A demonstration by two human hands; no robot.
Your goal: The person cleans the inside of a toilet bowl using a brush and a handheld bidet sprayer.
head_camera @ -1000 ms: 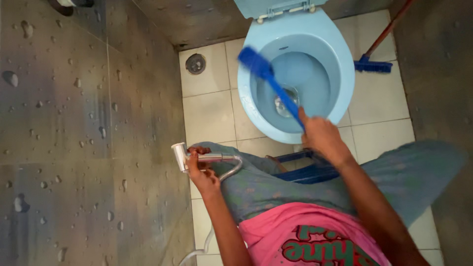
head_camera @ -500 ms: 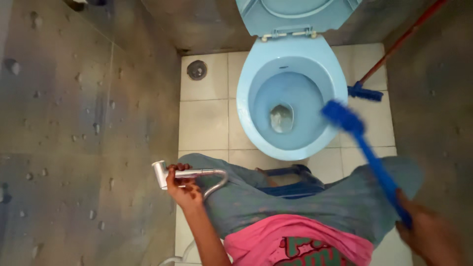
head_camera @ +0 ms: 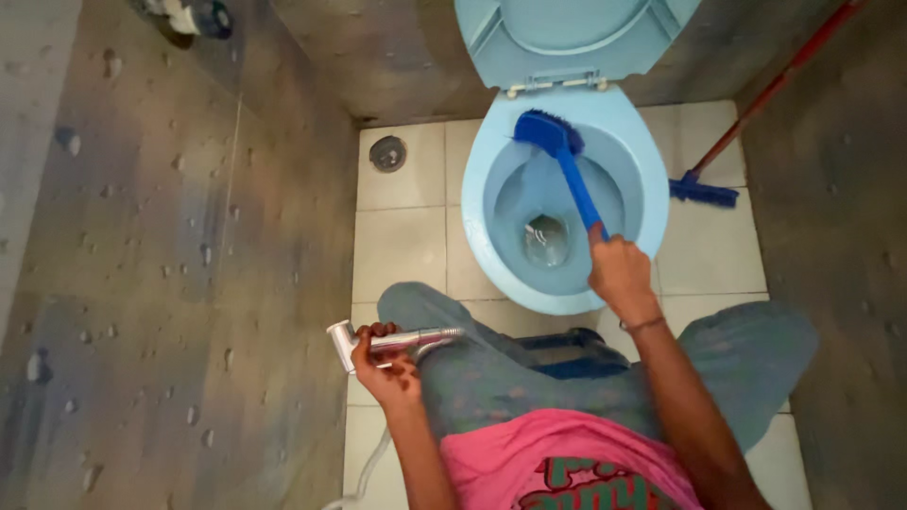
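My right hand (head_camera: 619, 269) grips the handle of a blue toilet brush (head_camera: 559, 156). Its bristle head rests on the far inner rim of the light blue toilet bowl (head_camera: 482, 222), whose seat and lid (head_camera: 567, 33) are raised. My left hand (head_camera: 383, 364) holds a chrome hand sprayer (head_camera: 342, 342) at knee height, left of the bowl, its nozzle pointing left toward the wall. A metal hose (head_camera: 364, 472) hangs down from it to the floor.
A round floor drain (head_camera: 387, 153) sits in the white tiles left of the bowl. A red-handled broom with a blue head (head_camera: 704, 192) leans at the right. Wet grey walls (head_camera: 170, 264) close in on both sides. A dark blue object (head_camera: 576, 354) lies between my legs.
My right hand swung the brush from outside the bowl's right side back into the bowl, up to its far rim. The left hand kept the sprayer in about the same place.
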